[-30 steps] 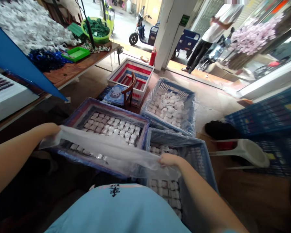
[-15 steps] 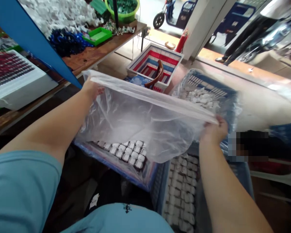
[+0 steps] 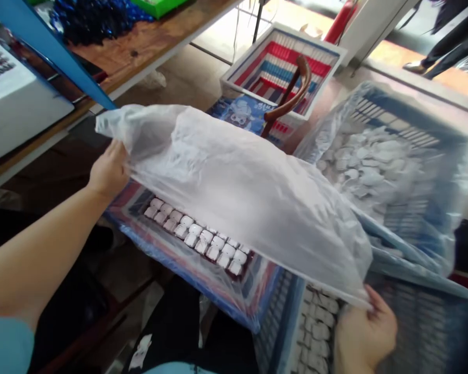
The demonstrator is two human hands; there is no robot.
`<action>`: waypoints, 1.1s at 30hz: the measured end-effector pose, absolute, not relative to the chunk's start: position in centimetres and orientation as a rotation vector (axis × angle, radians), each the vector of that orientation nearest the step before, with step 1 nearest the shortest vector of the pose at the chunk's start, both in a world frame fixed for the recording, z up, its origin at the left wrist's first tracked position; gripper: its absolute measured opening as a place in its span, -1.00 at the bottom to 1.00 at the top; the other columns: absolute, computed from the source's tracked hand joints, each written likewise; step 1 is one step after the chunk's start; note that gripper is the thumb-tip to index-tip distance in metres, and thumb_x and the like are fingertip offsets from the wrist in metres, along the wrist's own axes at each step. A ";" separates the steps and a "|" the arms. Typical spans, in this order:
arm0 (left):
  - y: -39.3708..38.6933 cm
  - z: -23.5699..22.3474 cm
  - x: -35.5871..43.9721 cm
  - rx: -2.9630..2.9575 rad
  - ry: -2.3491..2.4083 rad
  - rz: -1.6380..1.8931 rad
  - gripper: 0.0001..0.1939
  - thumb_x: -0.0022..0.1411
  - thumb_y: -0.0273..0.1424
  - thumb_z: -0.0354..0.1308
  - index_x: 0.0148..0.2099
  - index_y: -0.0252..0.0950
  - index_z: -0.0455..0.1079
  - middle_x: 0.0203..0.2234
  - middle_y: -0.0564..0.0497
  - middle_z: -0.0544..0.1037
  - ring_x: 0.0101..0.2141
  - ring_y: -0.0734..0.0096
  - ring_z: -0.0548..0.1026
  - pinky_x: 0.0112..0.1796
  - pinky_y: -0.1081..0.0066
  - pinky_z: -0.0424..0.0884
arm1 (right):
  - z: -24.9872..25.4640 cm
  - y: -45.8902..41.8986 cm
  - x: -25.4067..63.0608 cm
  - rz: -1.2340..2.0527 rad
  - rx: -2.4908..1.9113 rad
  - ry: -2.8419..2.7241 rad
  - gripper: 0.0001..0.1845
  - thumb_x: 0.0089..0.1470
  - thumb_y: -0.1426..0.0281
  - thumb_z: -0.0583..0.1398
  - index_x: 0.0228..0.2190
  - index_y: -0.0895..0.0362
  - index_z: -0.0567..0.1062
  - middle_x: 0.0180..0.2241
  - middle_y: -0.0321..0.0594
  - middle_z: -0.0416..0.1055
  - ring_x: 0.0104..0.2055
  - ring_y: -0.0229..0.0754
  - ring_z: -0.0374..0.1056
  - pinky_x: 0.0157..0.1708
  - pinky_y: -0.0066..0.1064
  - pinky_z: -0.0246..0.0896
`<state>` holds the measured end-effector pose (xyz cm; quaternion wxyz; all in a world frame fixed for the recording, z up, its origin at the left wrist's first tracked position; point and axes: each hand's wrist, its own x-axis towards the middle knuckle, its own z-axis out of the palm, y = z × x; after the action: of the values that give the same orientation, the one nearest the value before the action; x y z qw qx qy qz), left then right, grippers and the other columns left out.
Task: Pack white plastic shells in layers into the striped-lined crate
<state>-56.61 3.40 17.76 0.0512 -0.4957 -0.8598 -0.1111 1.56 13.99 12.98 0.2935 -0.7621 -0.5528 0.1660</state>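
We hold a clear plastic bag [image 3: 242, 192] stretched between our hands, spread flat and slanting over the near crate of small white parts [image 3: 203, 244]; our left hand [image 3: 109, 171] pinches the bag's far-left corner with fingers closed on the film, and our right hand [image 3: 364, 335] grips its near-right corner low down, closed on the film too. We judge the step in hand to be spreading or opening the bag above the crates, and the next move calls for keeping both corners taut so the film does not sag onto the rows of parts. Below our right hand sits a second crate of white parts [image 3: 315, 327], just beside the first, and a third lined crate [image 3: 386, 161] stands behind it, its own liner touching our bag's right edge. Room is tight: the wooden table [image 3: 140, 47] edge and a blue post [image 3: 50, 52] lie near the left hand, and a curved wooden chair back [image 3: 292, 93] rises just beyond the bag; the freest space is upward and toward us
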 end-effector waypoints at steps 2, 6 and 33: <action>-0.1 14.4 -57.0 -1.540 -2.748 0.081 -0.41 0.18 -0.49 -0.18 0.26 -0.51 0.07 0.21 -0.21 0.17 0.15 0.15 0.24 0.11 0.32 0.20 | 10.7 11.9 1.7 0.537 -2.183 -1.498 -0.44 -0.07 0.22 0.12 -0.03 0.21 0.44 -0.12 -0.03 0.43 -0.18 0.02 0.37 -0.11 -0.15 0.23; -5.0 8.4 -57.4 -1.583 -2.885 0.512 -0.44 0.23 -0.50 -0.27 0.25 -0.49 0.12 0.16 -0.25 0.25 -0.07 0.00 0.44 -0.07 0.20 0.33 | 4.3 9.9 1.2 0.815 -2.173 -1.689 -0.39 -0.11 0.09 0.08 -0.12 0.23 0.49 -0.14 0.01 0.46 -0.13 0.06 0.36 -0.07 -0.16 0.22; -1.2 -7.6 -60.2 -1.514 -3.130 1.278 -0.41 0.15 -0.55 -0.20 0.22 -0.31 0.25 0.01 -0.57 0.31 -0.10 -0.30 0.42 -0.19 -0.07 0.25 | -18.0 6.9 -10.8 1.559 -2.450 -2.939 -0.37 0.11 0.33 -0.08 0.20 0.19 0.18 0.04 0.04 0.36 0.16 0.04 0.22 0.22 -0.02 -0.17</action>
<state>-60.22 -1.25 -7.63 -0.2776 -0.3926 -0.8118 0.3314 -10.76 6.89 -17.95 -0.4752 -0.5217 -0.6259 0.3321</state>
